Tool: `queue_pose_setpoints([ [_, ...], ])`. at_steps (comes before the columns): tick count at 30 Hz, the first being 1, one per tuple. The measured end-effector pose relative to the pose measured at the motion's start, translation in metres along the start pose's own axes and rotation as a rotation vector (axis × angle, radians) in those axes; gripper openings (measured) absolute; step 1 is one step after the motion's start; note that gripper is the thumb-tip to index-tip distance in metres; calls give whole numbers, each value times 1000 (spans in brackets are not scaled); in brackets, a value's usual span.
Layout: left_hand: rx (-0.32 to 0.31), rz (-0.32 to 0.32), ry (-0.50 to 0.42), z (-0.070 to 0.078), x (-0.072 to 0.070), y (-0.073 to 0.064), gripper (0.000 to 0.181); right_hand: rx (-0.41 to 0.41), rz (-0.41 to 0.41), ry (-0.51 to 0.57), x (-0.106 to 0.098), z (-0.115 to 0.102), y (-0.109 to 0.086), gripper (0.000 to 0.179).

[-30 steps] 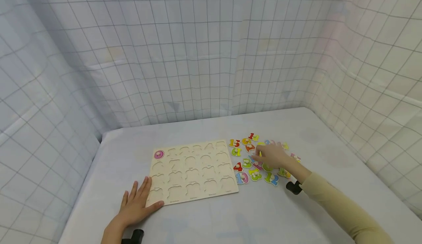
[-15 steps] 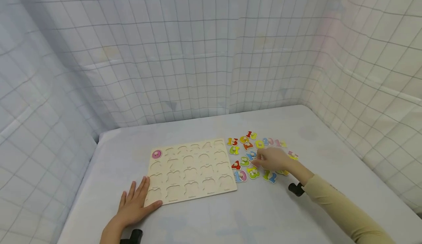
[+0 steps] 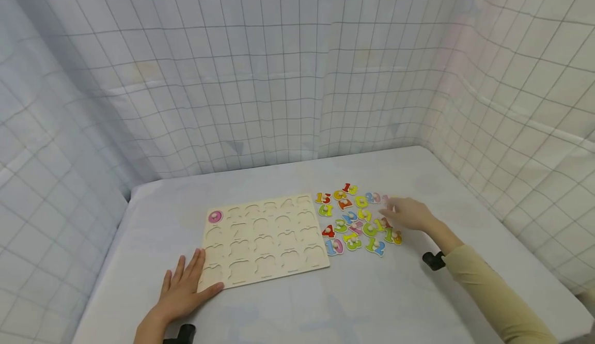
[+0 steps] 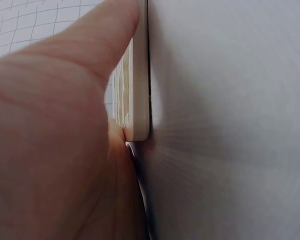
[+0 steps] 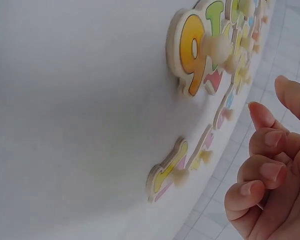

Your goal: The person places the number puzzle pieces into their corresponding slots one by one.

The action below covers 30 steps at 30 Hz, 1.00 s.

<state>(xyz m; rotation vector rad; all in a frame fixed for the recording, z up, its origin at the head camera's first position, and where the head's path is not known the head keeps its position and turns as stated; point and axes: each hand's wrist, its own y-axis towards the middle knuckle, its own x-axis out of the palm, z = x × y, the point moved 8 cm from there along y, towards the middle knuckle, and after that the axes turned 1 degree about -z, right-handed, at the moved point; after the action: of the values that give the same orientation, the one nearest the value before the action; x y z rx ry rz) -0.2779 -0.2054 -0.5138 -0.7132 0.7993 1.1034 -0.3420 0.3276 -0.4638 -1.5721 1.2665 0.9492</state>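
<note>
My left hand (image 3: 181, 292) rests with straight, spread fingers on the lower left corner of a wooden number puzzle board (image 3: 251, 241); its thumb lies along the front edge. In the left wrist view the thumb reaches over the side of the board (image 4: 140, 90). A round pink piece (image 3: 215, 216) sits in the board's top left recess. Over the right side of the loose number pieces hovers my right hand (image 3: 409, 214), holding nothing. Its fingers are loosely curled, thumb and index apart. An orange 9 piece (image 5: 192, 47) and a yellow-and-pink piece (image 5: 167, 172) with knobs lie below it.
Several knobbed number pieces lie right of the board, among them a red 4 (image 3: 328, 231), a 10 (image 3: 334, 247), a 12 (image 3: 375, 246) and a 15 (image 3: 323, 198). White gridded curtains (image 3: 260, 75) enclose the white-covered table (image 3: 297, 308).
My right hand has moved right, off the middle of the number pieces to their right side, uncovering several of them. The left hand stays on the board; the head view has shifted slightly.
</note>
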Motion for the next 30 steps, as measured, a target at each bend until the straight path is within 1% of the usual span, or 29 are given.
queue_pose_setpoints([
  [4,-16,-10,2,-1,-4,-6,99,-32,35,10,-1,-8,9,34],
  [6,-20,-19,0,-1,-5,-8,100,-67,44,13,3,-17,18,35],
  [11,-17,-25,-5,-4,-1,-7,100,-85,38,18,14,-43,43,36],
  [15,-13,-13,-13,-7,2,-6,100,-60,9,15,21,-62,58,37],
  [18,-17,-20,-27,-5,3,-5,101,-21,-10,5,26,-69,66,40],
  [19,-18,-19,-28,-4,3,-5,101,-20,-8,5,27,-71,68,40],
  [22,-17,-9,-28,-4,4,-2,104,1,-3,-9,31,-74,73,40],
  [25,-7,14,-21,-6,4,1,104,15,8,-38,33,-75,77,36],
  [27,-15,8,-9,-6,4,1,104,29,9,-56,33,-75,77,35],
  [30,-32,-18,-7,-3,2,0,103,28,4,-62,31,-77,77,32],
])
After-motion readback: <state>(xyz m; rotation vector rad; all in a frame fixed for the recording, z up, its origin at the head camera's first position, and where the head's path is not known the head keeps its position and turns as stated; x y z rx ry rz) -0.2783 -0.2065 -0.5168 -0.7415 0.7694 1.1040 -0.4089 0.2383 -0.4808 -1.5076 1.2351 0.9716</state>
